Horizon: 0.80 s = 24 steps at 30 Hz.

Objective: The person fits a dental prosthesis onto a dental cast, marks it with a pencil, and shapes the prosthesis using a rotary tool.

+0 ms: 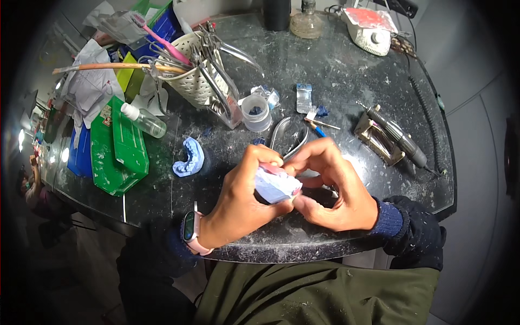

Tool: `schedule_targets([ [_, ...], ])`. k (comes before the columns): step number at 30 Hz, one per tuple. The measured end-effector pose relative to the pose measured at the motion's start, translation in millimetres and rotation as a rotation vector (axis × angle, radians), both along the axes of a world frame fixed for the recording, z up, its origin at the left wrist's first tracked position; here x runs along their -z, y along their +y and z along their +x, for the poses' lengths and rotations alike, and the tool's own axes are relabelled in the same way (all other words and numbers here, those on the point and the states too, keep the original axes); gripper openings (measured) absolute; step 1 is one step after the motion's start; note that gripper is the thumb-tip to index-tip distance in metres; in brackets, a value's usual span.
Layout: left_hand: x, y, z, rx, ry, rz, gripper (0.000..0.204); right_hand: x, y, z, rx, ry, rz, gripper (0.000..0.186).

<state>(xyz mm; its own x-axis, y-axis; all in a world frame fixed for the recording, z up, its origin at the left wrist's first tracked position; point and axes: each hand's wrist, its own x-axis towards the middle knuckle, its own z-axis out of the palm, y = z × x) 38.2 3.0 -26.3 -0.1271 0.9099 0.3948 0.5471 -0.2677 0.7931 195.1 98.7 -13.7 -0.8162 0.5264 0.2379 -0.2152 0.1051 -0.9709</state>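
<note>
Several fingers (319,151) around pale cast (273,187), bare tabletop (292,230) toward front edge (303,253)

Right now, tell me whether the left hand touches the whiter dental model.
Touching: the head view shows the left hand clasping the whiter dental model, skin against its edges.

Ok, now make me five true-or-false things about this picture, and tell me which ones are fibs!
1. The left hand holds a pale cast. True.
2. The watch is on the right wrist. False: the watch is on the left wrist.
3. The pink toothbrush stands in the white basket. True.
4. The blue arch is inside the green tray. False: the blue arch lies on the dark table.
5. The clear bottle has a white cap. True.
</note>
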Motion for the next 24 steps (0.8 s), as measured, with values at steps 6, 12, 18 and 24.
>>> schedule_targets([
  [6, 4.8, 3.3, 0.1, 0.217, -0.056, 0.126, 0.061, 1.8, 17.1, -0.9, -0.134, -0.026, 0.466, 0.043],
  [12, 6.7, 10.7, 2.5, 0.317, -0.096, 0.135, 0.048, 3.6, 12.3, 2.2, -0.211, -0.133, 0.328, 0.035],
  [18, 9.9, 13.5, 2.3, 0.386, -0.109, 0.168, 0.046, 14.4, 2.7, -0.4, -0.146, -0.054, 0.317, 0.037],
  [24, 7.0, 13.2, 5.3, 0.387, -0.028, 0.096, 0.057, 12.4, 2.1, 3.5, -0.116, -0.085, 0.373, 0.041],
])
